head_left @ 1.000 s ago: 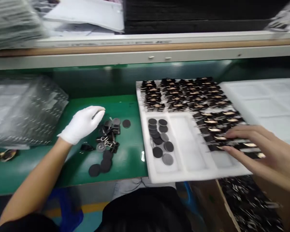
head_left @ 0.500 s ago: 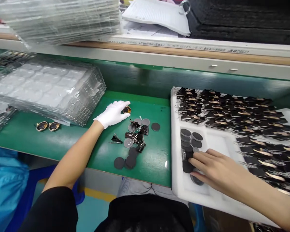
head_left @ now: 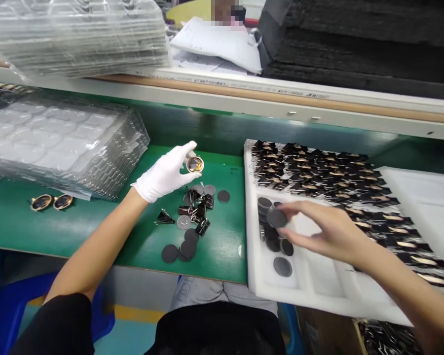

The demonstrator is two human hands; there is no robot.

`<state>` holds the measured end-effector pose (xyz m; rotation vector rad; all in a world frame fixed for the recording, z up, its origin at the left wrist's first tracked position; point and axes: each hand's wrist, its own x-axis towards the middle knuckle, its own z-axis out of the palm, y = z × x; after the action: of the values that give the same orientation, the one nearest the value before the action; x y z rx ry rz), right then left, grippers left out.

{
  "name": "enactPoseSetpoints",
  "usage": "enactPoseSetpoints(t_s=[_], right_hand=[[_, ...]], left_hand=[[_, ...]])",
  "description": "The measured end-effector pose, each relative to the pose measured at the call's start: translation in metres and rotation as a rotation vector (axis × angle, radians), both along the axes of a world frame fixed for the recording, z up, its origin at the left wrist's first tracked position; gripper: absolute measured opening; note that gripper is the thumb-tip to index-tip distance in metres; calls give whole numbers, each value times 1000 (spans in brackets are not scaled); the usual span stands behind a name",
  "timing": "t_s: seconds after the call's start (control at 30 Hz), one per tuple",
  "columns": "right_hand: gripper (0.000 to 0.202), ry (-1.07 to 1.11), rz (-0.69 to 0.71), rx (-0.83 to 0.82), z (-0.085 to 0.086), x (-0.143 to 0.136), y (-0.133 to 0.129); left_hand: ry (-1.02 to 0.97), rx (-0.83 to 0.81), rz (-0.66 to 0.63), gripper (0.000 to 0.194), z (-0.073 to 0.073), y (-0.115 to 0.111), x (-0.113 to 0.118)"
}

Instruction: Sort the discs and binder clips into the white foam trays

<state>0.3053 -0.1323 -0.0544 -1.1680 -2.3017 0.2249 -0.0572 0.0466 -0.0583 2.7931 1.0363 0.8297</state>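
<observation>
My left hand (head_left: pixel 165 170), in a white glove, pinches a round gold-rimmed piece (head_left: pixel 195 165) with a dark and amber face above the green table. Between the thumb and fingers of my bare right hand (head_left: pixel 323 227) is a dark grey disc (head_left: pixel 277 217), held over the white foam tray (head_left: pixel 257 283). Below it, more dark discs (head_left: pixel 282 266) lie in a tray compartment. On the table between my hands are black binder clips (head_left: pixel 203 226) and loose grey discs (head_left: pixel 169 253). Two joined gold-rimmed pieces (head_left: pixel 41 202) rest at the left.
Stacked clear plastic trays (head_left: pixel 59 143) stand at the back left. Rows of black clips (head_left: pixel 303 162) gripping pieces fill the far and right parts of the foam tray. A shelf edge (head_left: pixel 222 96) crosses behind, bearing papers (head_left: pixel 216 44) and black sheets (head_left: pixel 355 49).
My right hand has lifted a disc out of the compartment. My left hand has raised the gold-rimmed piece and turned its face toward me. The view has shifted slightly.
</observation>
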Motion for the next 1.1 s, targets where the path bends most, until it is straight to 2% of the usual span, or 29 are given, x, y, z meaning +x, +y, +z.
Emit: enactPoseSetpoints(t_s=[0.1, 0.17, 0.27, 0.47, 0.57, 0.63, 0.7, 0.83, 0.9, 1.03, 1.1], right_hand=[[32, 331, -89, -45, 22, -26, 32], [33, 498, -84, 4, 34, -45, 55], [34, 594, -33, 40, 48, -63, 82], [21, 600, -39, -22, 62, -73, 102], [39, 648, -75, -74, 60, -80, 105], [43, 661, -121, -78, 55, -84, 106], [41, 610, -173, -27, 48, -86, 106], [36, 404, -278, 280, 35, -89, 110], [29, 406, -299, 325, 29, -90, 114], [25, 619, -234, 63, 19, -91, 118], [29, 705, -229, 17, 16, -91, 118]], left_hand=[[36, 131, -165, 74, 34, -12, 37], [86, 191, -201, 73, 54, -20, 57], [93, 249, -208, 76, 69, -26, 69], [-16, 347, -184, 77, 62, -16, 58], [-19, 342, -170, 77, 59, -13, 57], [-16, 345, -168, 75, 59, -14, 60], [-13, 352, -168, 73, 58, -15, 63], [19, 323, -175, 69, 54, -18, 68], [34, 281, -204, 71, 50, -17, 69], [-46, 151, -265, 76, 44, -16, 72], [-158, 39, -218, 76, 43, -19, 75]])
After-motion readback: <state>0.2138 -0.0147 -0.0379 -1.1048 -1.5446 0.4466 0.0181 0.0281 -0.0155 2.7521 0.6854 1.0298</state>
